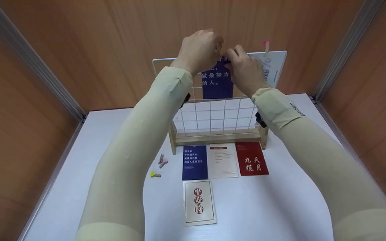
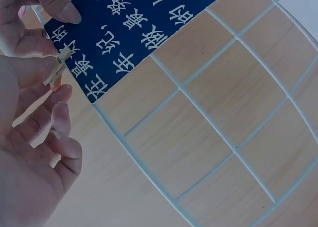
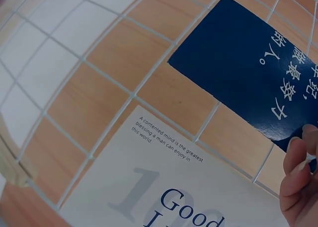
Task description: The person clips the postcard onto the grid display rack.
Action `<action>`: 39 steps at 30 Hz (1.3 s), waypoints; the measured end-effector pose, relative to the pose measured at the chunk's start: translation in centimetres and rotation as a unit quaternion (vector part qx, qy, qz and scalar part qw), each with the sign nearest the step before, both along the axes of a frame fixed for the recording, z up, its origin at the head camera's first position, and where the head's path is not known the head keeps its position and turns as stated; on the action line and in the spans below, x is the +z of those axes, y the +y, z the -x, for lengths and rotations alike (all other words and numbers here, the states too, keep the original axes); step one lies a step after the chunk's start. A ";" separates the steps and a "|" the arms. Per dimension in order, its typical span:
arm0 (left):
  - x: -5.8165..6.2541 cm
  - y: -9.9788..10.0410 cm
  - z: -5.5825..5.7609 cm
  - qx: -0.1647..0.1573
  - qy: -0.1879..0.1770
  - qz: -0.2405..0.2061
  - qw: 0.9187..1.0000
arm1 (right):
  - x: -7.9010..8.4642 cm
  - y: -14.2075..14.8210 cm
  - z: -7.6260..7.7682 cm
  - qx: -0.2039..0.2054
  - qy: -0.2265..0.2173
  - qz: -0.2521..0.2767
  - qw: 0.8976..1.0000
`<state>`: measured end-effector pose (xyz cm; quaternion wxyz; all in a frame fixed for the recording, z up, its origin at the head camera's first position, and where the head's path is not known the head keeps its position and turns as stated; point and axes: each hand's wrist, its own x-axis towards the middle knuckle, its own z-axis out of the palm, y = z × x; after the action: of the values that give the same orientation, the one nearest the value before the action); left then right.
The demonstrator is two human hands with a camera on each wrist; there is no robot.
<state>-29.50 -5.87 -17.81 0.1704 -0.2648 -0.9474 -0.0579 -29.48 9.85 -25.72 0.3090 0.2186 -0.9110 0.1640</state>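
Note:
A dark blue card (image 1: 217,90) with white lettering lies upright against the white wire grid rack (image 1: 224,118), at its top edge. My left hand (image 1: 200,50) pinches a small wooden clothespin (image 2: 59,65) on the card's upper edge; the left wrist view shows it between thumb and fingers. From the other side my right hand (image 1: 246,69) pinches the same card near its top, with its thumb on the card's face. In the right wrist view, fingertips (image 3: 296,160) of this hand sit at the card's side edge.
A white card (image 3: 119,187) hangs right of the blue one, under a pink-topped clothespin (image 1: 266,46). On the table lie another blue card (image 1: 194,170), a cream card (image 1: 224,167), a red card (image 1: 251,154), a white card with red characters (image 1: 208,214) and loose clothespins (image 1: 156,175).

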 end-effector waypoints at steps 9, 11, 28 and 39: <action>0.2 -0.3 0.2 0.003 -0.008 0.020 1.000 | 0.1 0.2 0.4 0.007 0.001 -0.011 1.000; 0.2 -0.5 0.3 0.005 -0.012 0.023 1.000 | 0.0 0.3 0.4 0.011 0.002 -0.009 1.000; -0.2 -0.8 0.0 0.023 -0.025 0.050 0.998 | -0.3 2.2 0.5 0.025 0.014 -0.002 1.000; -1.3 -1.4 -0.7 0.016 0.004 0.059 0.998 | -1.7 4.0 -0.7 0.055 0.122 -0.035 0.990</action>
<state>-28.81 -7.25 -19.12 0.1586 -0.2597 -0.9526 0.0019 -28.78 13.83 -27.45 0.4002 0.2972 -0.8584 0.1212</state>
